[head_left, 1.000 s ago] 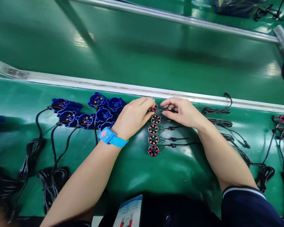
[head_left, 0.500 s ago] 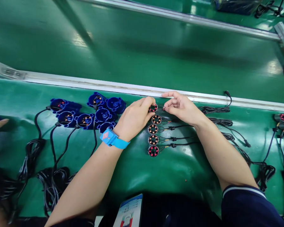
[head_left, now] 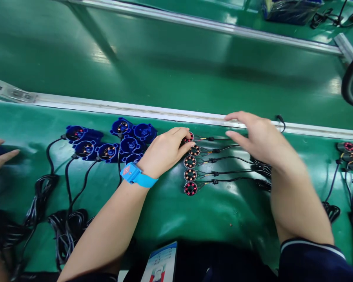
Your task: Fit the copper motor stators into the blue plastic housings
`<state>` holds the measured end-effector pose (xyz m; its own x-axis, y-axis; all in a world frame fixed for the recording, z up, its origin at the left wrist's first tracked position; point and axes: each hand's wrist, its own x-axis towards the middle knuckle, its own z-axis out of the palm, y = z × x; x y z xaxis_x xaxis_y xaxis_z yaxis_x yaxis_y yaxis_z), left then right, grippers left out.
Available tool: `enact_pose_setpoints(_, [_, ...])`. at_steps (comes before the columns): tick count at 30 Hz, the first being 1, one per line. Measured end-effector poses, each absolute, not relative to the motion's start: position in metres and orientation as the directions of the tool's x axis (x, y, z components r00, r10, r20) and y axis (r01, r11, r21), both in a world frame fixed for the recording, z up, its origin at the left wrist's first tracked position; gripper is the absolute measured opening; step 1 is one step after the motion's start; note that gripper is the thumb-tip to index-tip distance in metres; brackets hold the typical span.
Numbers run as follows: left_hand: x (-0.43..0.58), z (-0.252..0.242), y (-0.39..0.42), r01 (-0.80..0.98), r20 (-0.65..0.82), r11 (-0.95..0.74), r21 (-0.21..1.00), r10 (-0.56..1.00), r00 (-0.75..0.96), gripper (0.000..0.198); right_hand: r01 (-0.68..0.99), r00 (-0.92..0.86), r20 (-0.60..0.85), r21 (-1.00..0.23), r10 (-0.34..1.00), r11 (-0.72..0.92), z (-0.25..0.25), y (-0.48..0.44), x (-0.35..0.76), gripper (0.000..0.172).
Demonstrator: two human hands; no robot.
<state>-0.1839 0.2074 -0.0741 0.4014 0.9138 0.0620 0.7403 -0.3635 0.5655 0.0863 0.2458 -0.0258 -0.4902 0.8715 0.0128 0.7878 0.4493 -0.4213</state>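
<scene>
Several round motor stators [head_left: 190, 161] with copper and red windings stand in a column on the green mat, each with thin wires leading right to a black cable. My left hand [head_left: 167, 150], with a blue wrist strap [head_left: 139, 176], has its fingers and thumb around the topmost stator [head_left: 188, 137]. Its thumb lies close to the second stator [head_left: 195, 150]. My right hand [head_left: 257, 135] is over the cables to the right, thumb and fingers apart, with nothing in it. Part of the coiled black cable [head_left: 261, 169] is hidden beneath the right forearm.
Blue motor housings [head_left: 129, 144] sit left of my left hand, with bundled black cables [head_left: 67, 225] below. Another person's hand [head_left: 0, 156] is at the left edge. More stators [head_left: 351, 156] lie far right. A metal rail [head_left: 120, 107] runs behind.
My right hand has let go of the top stator's wires and moved right, its fingers spreading. The top cable now lies straight in view. My left hand stays at the top stator.
</scene>
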Motion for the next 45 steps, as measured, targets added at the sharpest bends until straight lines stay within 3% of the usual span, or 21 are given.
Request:
enact_pose_setpoints(3, [-0.183,-0.074,0.206,0.758,0.058,-0.354,0.549,0.92,0.387,0.018,0.839,-0.508,-0.049,-0.256,0.86,0.481,-0.025,0.252,0.146,0.038])
enact_pose_setpoints(8, [-0.182,-0.076,0.206,0.749,0.043,-0.343,0.567,0.92,0.389,0.006,0.914,-0.365,-0.167,-0.253,0.916,0.318,-0.046,0.246,0.23,0.04])
enact_pose_setpoints(12, [-0.179,-0.073,0.206,0.752,0.113,-0.388,0.532,0.913,0.391,0.011,0.902,-0.363,-0.016,-0.256,0.932,0.347,-0.042,0.228,0.223,0.038])
enact_pose_setpoints(16, [-0.178,-0.071,0.204,0.744,0.182,-0.437,0.505,0.897,0.403,0.007,0.805,-0.413,0.168,-0.392,0.895,0.445,-0.035,0.224,0.148,0.028])
enact_pose_setpoints(19, [-0.181,-0.073,0.202,0.742,0.179,-0.44,0.506,0.895,0.408,0.007,0.65,-0.541,0.088,-0.587,0.837,0.482,-0.045,0.234,0.084,0.041])
enact_pose_setpoints(22, [-0.184,-0.075,0.199,0.747,0.171,-0.423,0.512,0.903,0.394,0.008,0.61,-0.596,-0.042,-0.673,0.802,0.418,-0.06,0.246,0.042,0.053])
enact_pose_setpoints(30, [-0.185,-0.072,0.196,0.742,0.134,-0.377,0.554,0.92,0.367,0.012,0.598,-0.596,-0.237,-0.768,0.767,0.228,-0.065,0.255,0.023,0.055])
enact_pose_setpoints(41, [-0.184,-0.072,0.196,0.734,0.114,-0.351,0.581,0.928,0.354,0.013,0.596,-0.6,-0.265,-0.778,0.755,0.2,-0.063,0.258,0.034,0.061])
enact_pose_setpoints(45, [-0.185,-0.073,0.196,0.761,0.114,-0.37,0.533,0.923,0.368,0.015,0.606,-0.569,-0.177,-0.751,0.803,0.264,-0.05,0.252,0.055,0.062])
